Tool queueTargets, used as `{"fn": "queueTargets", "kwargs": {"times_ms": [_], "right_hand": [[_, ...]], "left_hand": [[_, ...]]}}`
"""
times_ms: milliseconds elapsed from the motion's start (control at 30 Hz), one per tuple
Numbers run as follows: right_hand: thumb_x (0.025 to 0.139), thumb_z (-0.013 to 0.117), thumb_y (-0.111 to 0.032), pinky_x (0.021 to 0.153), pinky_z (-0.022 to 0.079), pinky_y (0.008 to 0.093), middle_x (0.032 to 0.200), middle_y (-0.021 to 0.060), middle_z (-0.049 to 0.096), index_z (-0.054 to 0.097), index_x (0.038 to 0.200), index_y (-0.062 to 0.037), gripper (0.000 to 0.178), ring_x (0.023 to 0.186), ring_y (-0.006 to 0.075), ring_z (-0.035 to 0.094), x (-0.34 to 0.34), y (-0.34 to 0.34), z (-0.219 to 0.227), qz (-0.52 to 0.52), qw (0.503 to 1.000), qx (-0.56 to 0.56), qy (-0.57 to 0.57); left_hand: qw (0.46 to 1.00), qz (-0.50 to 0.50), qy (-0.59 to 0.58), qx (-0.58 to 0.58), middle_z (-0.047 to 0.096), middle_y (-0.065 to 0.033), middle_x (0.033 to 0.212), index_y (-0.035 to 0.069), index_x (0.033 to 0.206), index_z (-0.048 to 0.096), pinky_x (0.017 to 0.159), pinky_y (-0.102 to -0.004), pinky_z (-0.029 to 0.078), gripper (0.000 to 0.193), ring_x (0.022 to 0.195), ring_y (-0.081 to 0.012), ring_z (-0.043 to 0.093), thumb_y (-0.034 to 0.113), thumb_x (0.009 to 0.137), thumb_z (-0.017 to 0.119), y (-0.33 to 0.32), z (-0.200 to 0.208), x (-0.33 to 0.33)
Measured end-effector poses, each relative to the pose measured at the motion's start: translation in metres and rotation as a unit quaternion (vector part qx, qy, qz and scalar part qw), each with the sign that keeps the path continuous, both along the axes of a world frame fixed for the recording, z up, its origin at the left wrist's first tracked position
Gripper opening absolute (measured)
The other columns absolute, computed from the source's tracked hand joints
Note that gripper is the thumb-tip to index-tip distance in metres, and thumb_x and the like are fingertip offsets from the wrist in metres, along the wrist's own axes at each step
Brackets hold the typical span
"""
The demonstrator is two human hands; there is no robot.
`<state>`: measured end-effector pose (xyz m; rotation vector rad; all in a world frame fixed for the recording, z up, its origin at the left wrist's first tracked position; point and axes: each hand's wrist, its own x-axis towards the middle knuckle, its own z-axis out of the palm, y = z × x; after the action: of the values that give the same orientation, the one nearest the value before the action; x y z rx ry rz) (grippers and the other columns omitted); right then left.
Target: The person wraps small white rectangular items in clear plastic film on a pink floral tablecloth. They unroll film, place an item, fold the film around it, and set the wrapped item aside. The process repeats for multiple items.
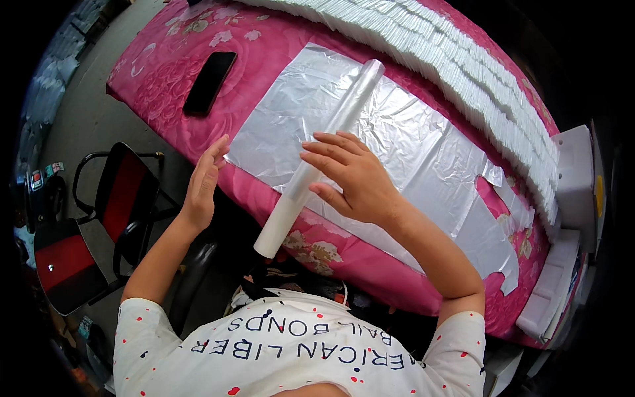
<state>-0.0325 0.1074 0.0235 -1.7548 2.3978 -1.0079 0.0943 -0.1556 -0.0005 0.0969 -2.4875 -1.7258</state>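
left hand [207,180] open, right hand [352,173] spread over white roll [284,215], which lies across plastic sheet [410,132], perhaps weighting it flat on desk [159,83].

Behind the right grip [354,173] we are losing the middle of the clear roll [297,192], and we are not making out whether the fingers are touching it. Below that grip, the forearm [433,255] is hiding part of the shiny sheet [410,132]. Beyond it, the top edge is cutting off the white stacks [456,73]. Far left of the left grip [205,180], a pale heap [51,86] is blurring into darkness.
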Motion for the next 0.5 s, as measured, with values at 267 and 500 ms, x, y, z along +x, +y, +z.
{"fn": "queueTargets", "kwargs": {"times_ms": [267,500], "right_hand": [[0.088,0.048,-0.039,0.109,0.018,0.0452,0.135,0.0130,0.041,0.045,0.128,-0.0052,0.053,0.131,0.0310,0.029,-0.047,-0.109,-0.060,-0.032,0.992,0.066,0.100],[0.080,0.058,-0.028,0.108,0.016,0.0433,0.140,0.0303,0.022,0.017,0.140,0.0024,0.079,0.134,0.0375,0.017,-0.016,-0.180,-0.079,-0.343,0.921,-0.139,-0.122]], "left_hand": [[0.976,0.014,-0.056,-0.208,0.039,-0.0208,0.129,-0.004,0.135,0.027,0.094,-0.0364,0.038,0.067,0.112,-0.0299,0.046,0.023,0.083,0.059,0.010,-0.006,0.024],[0.983,0.028,-0.166,-0.079,0.055,-0.0166,0.107,-0.003,0.131,0.035,0.081,-0.0331,0.046,0.070,0.090,-0.0258,0.058,0.010,0.071,0.068,-0.001,-0.010,0.011]]}}
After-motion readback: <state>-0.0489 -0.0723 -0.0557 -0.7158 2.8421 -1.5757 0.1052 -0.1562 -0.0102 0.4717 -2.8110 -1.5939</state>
